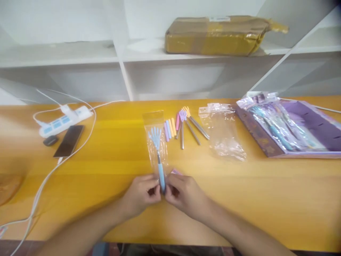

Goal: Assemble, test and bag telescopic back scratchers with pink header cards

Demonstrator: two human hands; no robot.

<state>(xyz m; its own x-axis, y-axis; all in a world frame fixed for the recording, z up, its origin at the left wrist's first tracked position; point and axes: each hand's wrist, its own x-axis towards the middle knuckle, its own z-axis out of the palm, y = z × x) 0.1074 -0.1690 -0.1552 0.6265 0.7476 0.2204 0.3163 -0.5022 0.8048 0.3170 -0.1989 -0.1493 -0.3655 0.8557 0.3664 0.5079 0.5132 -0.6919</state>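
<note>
A light-blue back scratcher (161, 174) with a hand-shaped head lies inside a clear plastic bag (147, 135), head pointing away from me. My left hand (144, 193) is closed in a pinch on the bag's near end, left of the blue handle. On the handle's other side, my right hand (183, 193) pinches the bag too. The fingertips hide the bag's near edge. Behind my right hand a small pink-and-white piece (176, 172) peeks out. Beyond lie loose purple (182, 115) and orange (187, 112) scratcher heads on metal rods, beside several coloured handle sleeves (170, 128).
Crumpled clear bags (226, 133) lie right of the rods. A purple box (271, 151) at the right holds packaged scratchers (279, 124). At left are a power strip (64, 121), a phone (69, 141) and white cables (42, 185). A taped carton (213, 37) sits on the shelf.
</note>
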